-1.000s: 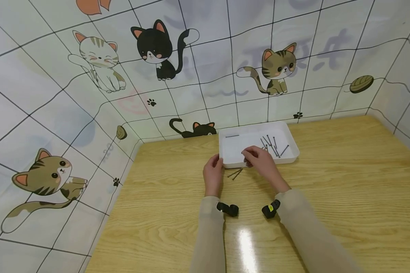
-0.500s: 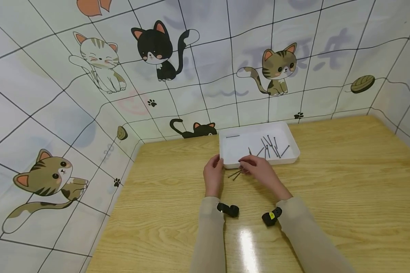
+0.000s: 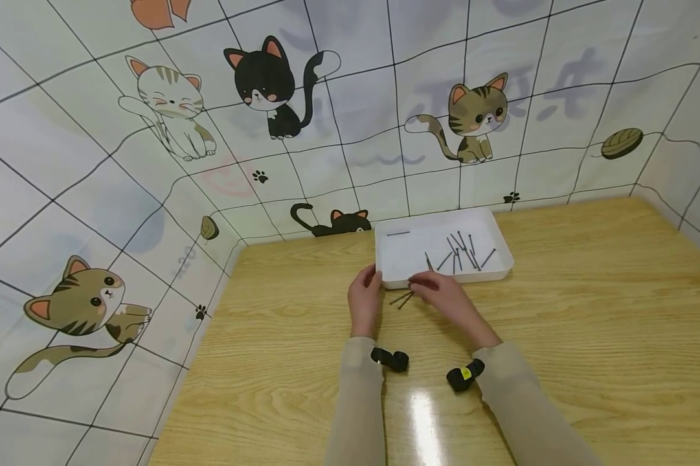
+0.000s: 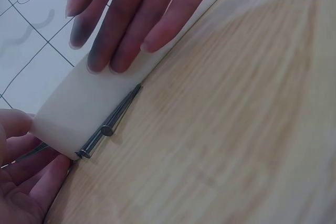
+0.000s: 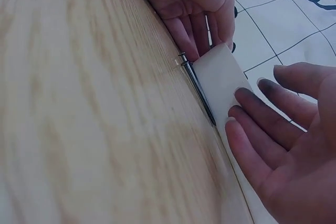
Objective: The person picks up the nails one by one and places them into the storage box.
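My left hand (image 3: 364, 301) grips the front left corner of a shallow white tray (image 3: 401, 257); in the right wrist view its fingers curl round that corner. Two dark nails (image 4: 122, 109) lie on the table along the foot of the tray's front wall, heads toward my left hand. My right hand (image 3: 447, 299) hovers at the front wall beside the nail tips, fingers loosely extended, nothing between them. Its fingertips (image 5: 242, 94) look dark with smudges. Inside the tray, several more nails (image 3: 487, 257) are scattered toward the right, and a single nail (image 3: 399, 233) lies at the back left.
The tray stands near the back edge of a wood-grain table (image 3: 588, 310), close to a cat-print wall covering (image 3: 373, 116). Black wrist cameras (image 3: 465, 375) sit on both wrists.
My right hand has come down from over the tray to its front wall, near the loose nails, uncovering nails in the tray's middle. My left hand stays at the corner.
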`<state>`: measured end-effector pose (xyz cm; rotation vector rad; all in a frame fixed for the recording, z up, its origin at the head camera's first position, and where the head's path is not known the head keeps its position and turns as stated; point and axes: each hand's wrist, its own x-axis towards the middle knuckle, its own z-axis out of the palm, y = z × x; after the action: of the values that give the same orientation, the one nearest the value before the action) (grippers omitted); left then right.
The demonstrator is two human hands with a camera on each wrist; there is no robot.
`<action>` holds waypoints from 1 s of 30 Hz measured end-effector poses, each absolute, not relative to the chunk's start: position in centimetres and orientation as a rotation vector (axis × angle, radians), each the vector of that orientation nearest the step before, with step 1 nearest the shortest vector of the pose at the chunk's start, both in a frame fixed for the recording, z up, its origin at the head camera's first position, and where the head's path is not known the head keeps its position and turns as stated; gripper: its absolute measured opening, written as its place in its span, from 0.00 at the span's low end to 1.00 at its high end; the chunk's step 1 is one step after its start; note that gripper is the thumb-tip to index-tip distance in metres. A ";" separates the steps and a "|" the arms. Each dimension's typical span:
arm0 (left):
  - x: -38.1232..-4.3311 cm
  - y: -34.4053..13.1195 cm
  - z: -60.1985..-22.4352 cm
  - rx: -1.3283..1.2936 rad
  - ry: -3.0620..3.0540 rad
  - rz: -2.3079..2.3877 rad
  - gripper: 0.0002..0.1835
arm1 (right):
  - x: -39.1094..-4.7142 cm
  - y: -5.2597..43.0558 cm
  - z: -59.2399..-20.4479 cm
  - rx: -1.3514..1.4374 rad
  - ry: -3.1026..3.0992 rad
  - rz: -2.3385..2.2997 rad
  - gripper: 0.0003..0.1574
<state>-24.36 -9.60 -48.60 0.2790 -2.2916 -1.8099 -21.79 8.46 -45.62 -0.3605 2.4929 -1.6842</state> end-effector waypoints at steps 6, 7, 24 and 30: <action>-24.4 -9.6 -48.8 0.282 -2.287 -1.802 0.17 | -21.8 8.4 -46.2 -0.427 2.558 -1.548 0.23; -24.4 -9.6 -48.8 0.285 -2.286 -1.806 0.17 | -21.9 8.4 -46.3 -0.447 2.558 -1.533 0.23; -24.6 -9.5 -48.4 0.255 -2.277 -1.799 0.17 | -21.9 8.0 -46.5 -0.633 2.732 -1.358 0.18; -24.4 -9.5 -48.5 0.258 -2.284 -1.794 0.17 | -21.8 7.9 -46.7 -0.679 2.788 -1.293 0.17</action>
<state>-24.44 -9.53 -48.50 0.2578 -2.2839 -1.7940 -21.84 7.95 -46.69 -0.6786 2.7879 -1.2926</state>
